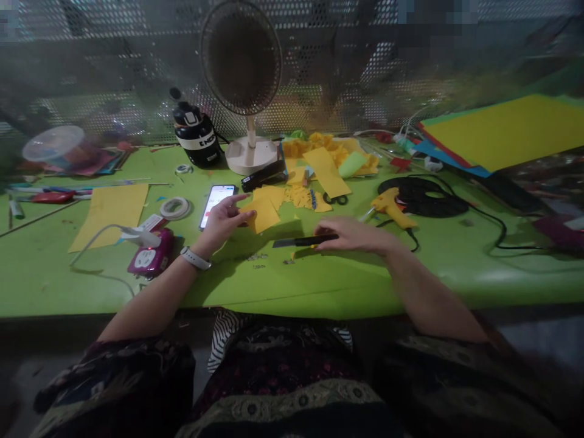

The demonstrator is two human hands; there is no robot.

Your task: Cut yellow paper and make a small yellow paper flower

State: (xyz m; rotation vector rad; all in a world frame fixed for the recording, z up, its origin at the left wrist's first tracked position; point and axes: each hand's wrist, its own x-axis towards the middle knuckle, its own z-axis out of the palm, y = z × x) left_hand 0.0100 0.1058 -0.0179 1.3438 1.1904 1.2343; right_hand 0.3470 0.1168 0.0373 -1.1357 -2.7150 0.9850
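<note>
My left hand (222, 220) pinches the left edge of a small yellow paper piece (264, 214) between thumb and fingers. That piece is angled over the green table, beside more yellow paper. In my right hand (351, 234), the fingers are curled around the black handle of a utility knife (296, 241). Its blade points left, below the yellow piece. Tiny scraps (258, 258) lie on the green surface near the blade. A phone (218, 201) with a lit screen lies just behind my left hand, partly covered by it.
A yellow glue gun (391, 207) lies right of my right hand, near a black round mat (429, 198). Behind stand a fan (250, 152) and a black bottle (198, 139). A tape roll (175, 208) and a purple power socket (152, 252) sit at left.
</note>
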